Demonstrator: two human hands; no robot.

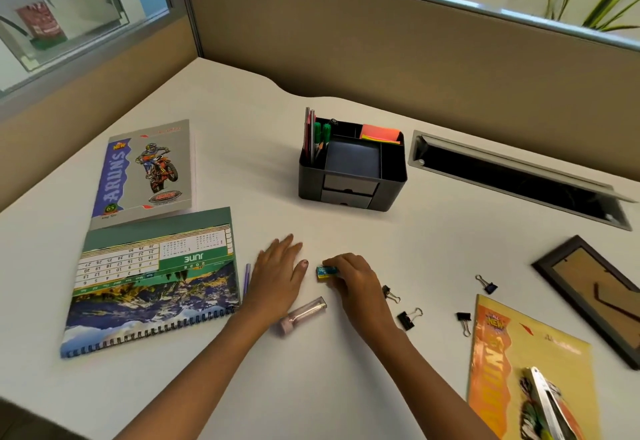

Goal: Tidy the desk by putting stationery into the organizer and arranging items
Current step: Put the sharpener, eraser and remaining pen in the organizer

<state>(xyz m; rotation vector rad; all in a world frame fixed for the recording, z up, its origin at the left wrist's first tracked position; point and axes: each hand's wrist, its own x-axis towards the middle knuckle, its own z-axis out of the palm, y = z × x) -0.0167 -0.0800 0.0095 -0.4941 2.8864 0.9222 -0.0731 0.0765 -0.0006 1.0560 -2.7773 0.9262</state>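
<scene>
A black desk organizer [351, 193] stands mid-desk, holding green markers, pencils and a pad of sticky notes [380, 133]. My right hand [353, 278] pinches a small blue box [325, 271] that rests on the desk. My left hand [277, 275] lies flat on the desk, fingers spread, holding nothing. A pink tube [304, 315] lies just below it, and a purple pen [247, 278] sits at its left. Several black binder clips [408, 318] are scattered to the right of my right hand.
A spiral desk calendar [152, 283] and a motorbike notebook [149, 169] lie at the left. At the right are a yellow notebook [512, 363] with a stapler [543, 401] on it, a dark picture frame [595, 297], and an open cable slot [512, 180].
</scene>
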